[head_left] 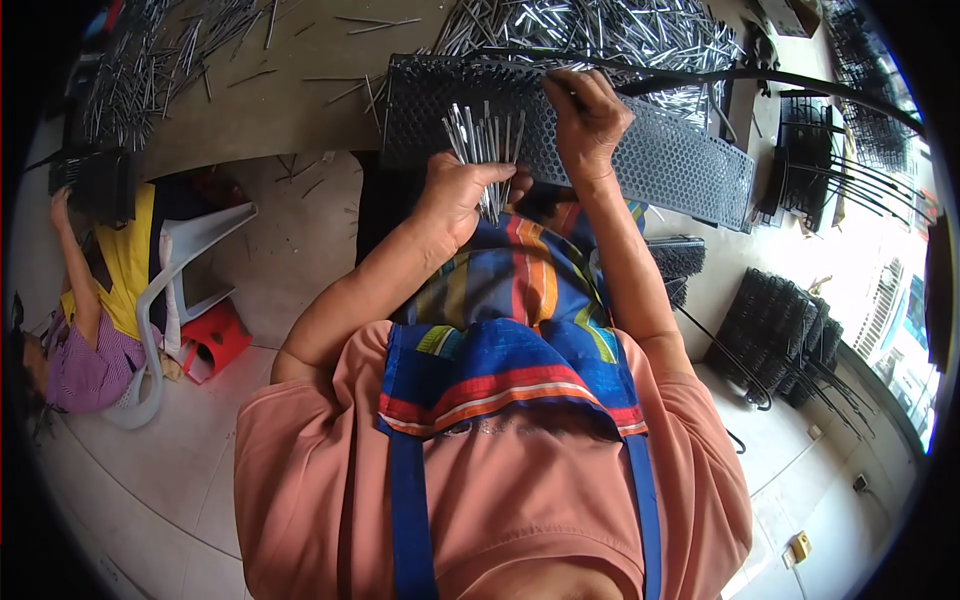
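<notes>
My left hand is closed around a bundle of thin silvery metal rods, which fan out above the thumb. It is just in front of a long, dark perforated panel with rows of small round holes. My right hand is over the panel, near its far edge, with the fingers curled and pinched together. Whatever those fingertips hold, if anything, is too small or hidden to make out. A dark bar runs behind the right hand along the panel's far side.
A big heap of loose metal rods lies beyond the panel, and more rods are at the far left. Black racks with long prongs stand at right. Another person sits at left by a white chair and red bag.
</notes>
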